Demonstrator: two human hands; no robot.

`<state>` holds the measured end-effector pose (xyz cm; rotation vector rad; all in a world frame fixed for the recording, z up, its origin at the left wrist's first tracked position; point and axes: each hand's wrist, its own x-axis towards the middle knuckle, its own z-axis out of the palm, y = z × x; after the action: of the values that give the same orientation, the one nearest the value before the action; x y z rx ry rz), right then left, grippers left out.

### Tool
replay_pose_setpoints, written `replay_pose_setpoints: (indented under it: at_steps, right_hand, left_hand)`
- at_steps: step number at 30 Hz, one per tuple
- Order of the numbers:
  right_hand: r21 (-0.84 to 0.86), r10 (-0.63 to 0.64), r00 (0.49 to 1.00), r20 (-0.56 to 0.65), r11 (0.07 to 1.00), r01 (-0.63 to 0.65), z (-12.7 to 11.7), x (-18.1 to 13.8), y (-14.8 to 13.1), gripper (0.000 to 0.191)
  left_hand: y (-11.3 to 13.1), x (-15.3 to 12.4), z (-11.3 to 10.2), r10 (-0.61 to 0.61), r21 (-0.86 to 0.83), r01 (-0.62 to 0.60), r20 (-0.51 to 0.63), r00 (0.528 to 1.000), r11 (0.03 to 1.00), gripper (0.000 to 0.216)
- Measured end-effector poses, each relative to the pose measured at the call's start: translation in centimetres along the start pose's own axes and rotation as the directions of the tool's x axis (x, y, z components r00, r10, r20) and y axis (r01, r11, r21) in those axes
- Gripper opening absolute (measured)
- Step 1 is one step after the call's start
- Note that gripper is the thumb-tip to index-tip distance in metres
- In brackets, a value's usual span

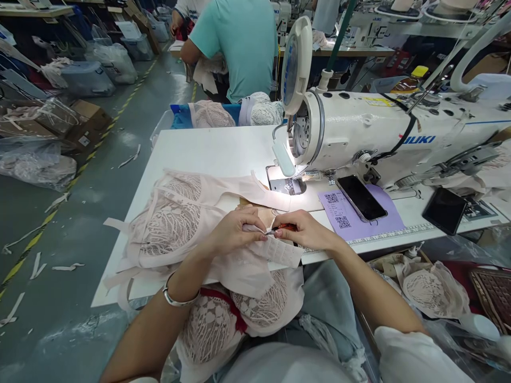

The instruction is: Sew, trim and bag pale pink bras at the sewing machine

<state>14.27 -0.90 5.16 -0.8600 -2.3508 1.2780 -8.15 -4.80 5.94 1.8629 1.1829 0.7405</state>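
Note:
A pale pink lace garment (175,218) lies across the white sewing table (207,154) and hangs over its near edge into my lap. My left hand (235,229) is closed in a pinch on a strip of the garment's fabric near the table's front edge. My right hand (305,230) is closed on a small red-handled cutting tool (285,227), its tip touching the same strip right next to my left fingers. A white label piece with rows of small marks (283,251) lies just below both hands.
A white JUKI sewing machine (383,133) stands at the right, its lamp lighting the needle plate (288,186). A phone (361,198) rests on a purple sheet (351,221); another dark phone (444,210) lies further right. A person in a teal shirt (239,42) sits ahead. More lace pieces (433,290) lie at the lower right.

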Motion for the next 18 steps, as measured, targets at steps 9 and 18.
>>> replay_pose_setpoints:
  at_steps: [9, 18]
  right_hand:
    - [0.061, -0.024, 0.999, -0.022, 0.998, 0.026, 0.15, 0.17, 0.55, 0.032]
    - [0.282, -0.014, 0.991, -0.131, 0.958, 0.051, 0.54, -0.23, 0.77, 0.056]
  left_hand:
    - [-0.32, -0.02, 0.05, 0.061, -0.028, -0.060, 0.044, 0.997, 0.998, 0.031]
    - [-0.60, -0.04, -0.08, 0.077, -0.026, -0.077, -0.002, 0.997, 0.997, 0.031]
